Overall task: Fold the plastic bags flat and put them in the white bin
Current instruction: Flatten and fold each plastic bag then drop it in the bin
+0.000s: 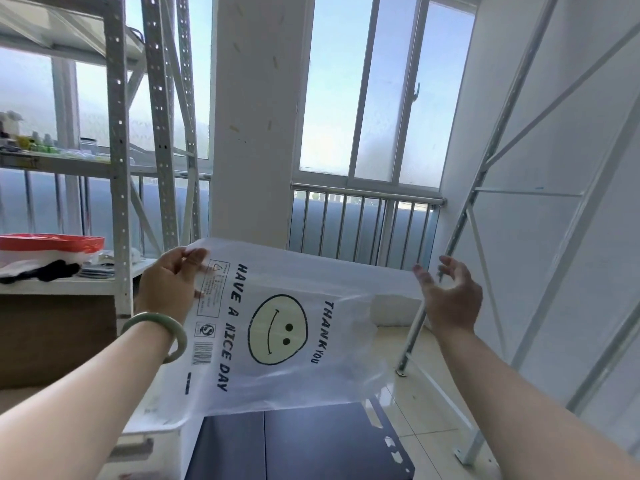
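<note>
A translucent white plastic bag [294, 327], printed with a smiley face and "THANK YOU / HAVE A NICE DAY", hangs spread out sideways in the air in front of me. My left hand [171, 284], with a green bangle on its wrist, pinches the bag's upper left corner. My right hand [450, 296] is at the bag's upper right end with its fingers spread and loosely curled; its thumb is at the bag's edge and grips nothing that I can see. The white bin [152, 424] stands low on the left, partly hidden behind the bag.
A dark flat surface [298, 445] lies below the bag. A metal shelf on the left carries a red-lined container [52, 244] and dark cloth, with a cardboard box [52, 341] under it. Slanted rack posts [485, 209] stand on the right. Windows and a railing are ahead.
</note>
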Motion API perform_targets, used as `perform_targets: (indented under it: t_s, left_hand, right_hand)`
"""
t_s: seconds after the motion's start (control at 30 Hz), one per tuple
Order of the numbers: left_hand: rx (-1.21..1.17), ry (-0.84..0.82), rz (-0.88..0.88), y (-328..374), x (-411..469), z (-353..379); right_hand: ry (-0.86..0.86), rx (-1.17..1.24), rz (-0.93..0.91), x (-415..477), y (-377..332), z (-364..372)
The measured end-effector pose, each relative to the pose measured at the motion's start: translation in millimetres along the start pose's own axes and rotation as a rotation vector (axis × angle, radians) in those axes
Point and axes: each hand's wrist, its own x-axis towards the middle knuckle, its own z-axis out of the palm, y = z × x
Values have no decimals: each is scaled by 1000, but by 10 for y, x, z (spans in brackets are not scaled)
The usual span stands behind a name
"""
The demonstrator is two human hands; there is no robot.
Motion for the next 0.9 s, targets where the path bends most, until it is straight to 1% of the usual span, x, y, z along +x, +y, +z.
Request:
perform_targets:
  t_s: [0.03,0.07,0.1,0.13,0.17,0.2,0.27,0.3,0.33,0.4,0.47,0.53,0.57,0.63,0.7,0.77,0.83,0.9]
  left_hand:
    - [25,-16,37,36,-6,27]
    - [54,-38,78,75,-17,63]
    - [73,-64,114,112,-27,107]
    - [79,-91,149,140,-33,160]
    - [76,-120,173,175,-39,213]
    - [76,-146,191,200,-36,263]
    - [61,-192,198,249,-10,335]
    - [45,-220,185,273,6,355]
    - [27,-259,162,286,25,361]
    - [-11,-373,74,226,70,318]
    - [-49,-503,-68,43,103,233]
    - [-100,-600,-217,-182,87,165]
    - [-146,-617,-277,-308,62,152]
    - [-274,-589,-374,-535,-15,201]
    - [-420,-558,-428,-712,-105,332]
    - [-550,-513,-471,-834,-187,530]
    - [-587,-492,-529,-942,-268,754]
    - [-528,-539,-634,-1008,-376,963]
  right_hand:
    - [4,-109,-181,-14,-60,19]
    - [-85,-144,-340,-27,-139,51]
    - [-236,-148,-466,-44,-218,98]
    - [-419,-161,-529,-66,-285,155]
    - [-602,-190,-529,-96,-355,209]
    - [-751,-221,-491,-107,-401,256]
    - [-931,-251,-394,-102,-423,309]
    - [-970,-206,-349,-94,-399,325]
    - [-977,-138,-301,-78,-366,335]
    - [-936,-8,-197,-25,-264,357]
    - [-921,100,-81,37,-159,373]
    - [-888,184,5,103,-23,412]
    - [-860,223,41,138,52,440]
    - [-799,316,135,200,210,533]
    - [-741,397,261,262,362,672]
    - [-720,439,358,333,479,849]
    - [-725,464,405,418,562,1030]
    - [-718,496,430,482,623,1168]
